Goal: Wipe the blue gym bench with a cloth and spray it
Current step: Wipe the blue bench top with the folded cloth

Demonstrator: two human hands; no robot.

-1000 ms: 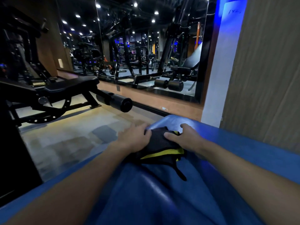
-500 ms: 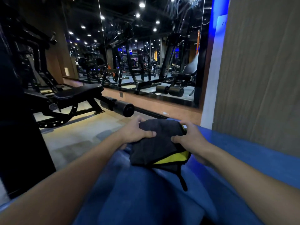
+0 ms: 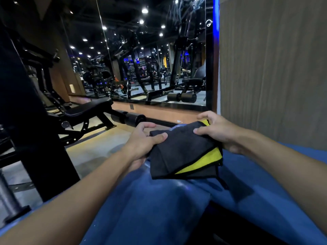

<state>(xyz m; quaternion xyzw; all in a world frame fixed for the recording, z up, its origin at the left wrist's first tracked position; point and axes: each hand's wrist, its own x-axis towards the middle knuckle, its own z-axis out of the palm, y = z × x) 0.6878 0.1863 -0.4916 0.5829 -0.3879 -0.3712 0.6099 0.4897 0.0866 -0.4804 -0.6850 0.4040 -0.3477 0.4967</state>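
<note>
Grips a folded dark grey cloth [image 3: 184, 152] between both hands, just off the middle of the view toward 4 o'clock. Clamps its 9 o'clock edge with the left hand [image 3: 143, 141]: thumb laid on the grey top face, index finger bent free above the far edge, other fingers tucked beneath. Pinches its 1 o'clock corner with the right hand [image 3: 218, 134], thumb pressed on the grey face, fingers curled over the back of the corner. Shows a yellow underside peeking out on the cloth's 4 o'clock side, plus a thin black loop dangling from the 5 o'clock corner. Holds the cloth over the far end of the blue gym bench [image 3: 159, 214]; cannot tell whether the lower edge touches the padding. Fills the view from 4 to 8 o'clock with that bench's glossy blue upholstery. Reaches in with bare forearms from 7 and 4 o'clock. Places a black adjustable bench [image 3: 88, 110] at 9 o'clock, well apart, with a black foam roller [image 3: 131, 118] at its end, near the left hand. Hangs a large wall mirror [image 3: 155, 68] at 12 o'clock, full of reflected machines and ceiling lights. Sets a ribbed grey-brown wall panel [image 3: 274, 68] at 2 o'clock, just beyond the blue padding.
</note>
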